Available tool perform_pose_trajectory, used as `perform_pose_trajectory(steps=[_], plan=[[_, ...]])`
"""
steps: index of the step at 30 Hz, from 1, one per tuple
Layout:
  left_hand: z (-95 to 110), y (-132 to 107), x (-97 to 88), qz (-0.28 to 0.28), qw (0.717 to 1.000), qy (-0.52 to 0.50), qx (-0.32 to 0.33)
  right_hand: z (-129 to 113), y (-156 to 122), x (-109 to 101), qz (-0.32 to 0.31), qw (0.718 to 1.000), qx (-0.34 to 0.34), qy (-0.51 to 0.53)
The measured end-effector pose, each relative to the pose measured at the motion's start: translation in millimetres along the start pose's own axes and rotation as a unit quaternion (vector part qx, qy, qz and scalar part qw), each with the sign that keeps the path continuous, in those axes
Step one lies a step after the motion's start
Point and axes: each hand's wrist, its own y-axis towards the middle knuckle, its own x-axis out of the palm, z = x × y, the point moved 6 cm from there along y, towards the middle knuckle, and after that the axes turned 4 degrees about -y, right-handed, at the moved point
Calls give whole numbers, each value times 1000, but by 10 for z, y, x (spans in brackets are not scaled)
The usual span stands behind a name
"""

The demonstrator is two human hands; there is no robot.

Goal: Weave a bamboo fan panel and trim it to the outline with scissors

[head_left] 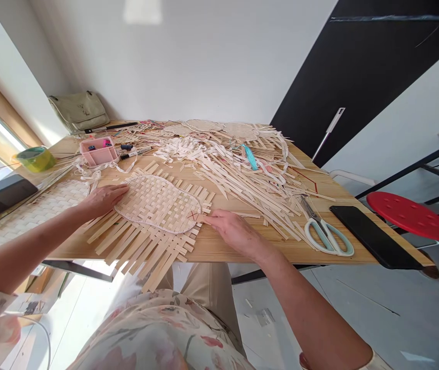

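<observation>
A woven mat of pale flat strips (142, 234) lies at the wooden table's near edge, its loose ends hanging over it. On top of it rests an oval woven piece (157, 203) with a stitched border and a small red cross near its right end. My left hand (103, 199) lies flat on the oval's left end, fingers stretched out. My right hand (230, 228) rests on the table at the oval's right end, fingers extended and touching the weave near the red cross. Neither hand holds anything.
A heap of loose strips (242, 174) covers the table's middle and back. Scissors (325, 231) and a black phone (373, 236) lie at the right. A pink tray (98, 150), markers, a green tape roll (36, 158), a khaki bag (78, 110) and a red stool (409, 213) stand around.
</observation>
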Motion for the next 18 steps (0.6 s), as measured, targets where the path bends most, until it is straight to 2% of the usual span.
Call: perform_pose_trajectory(steps=[13,18], plan=[[-19,13,47,5,1000,-8,2,-13,-37,34,16,1000,-11,12],[-4,0,49,18,1000,-6,16,-6,-49,39,9,1000,18,22]])
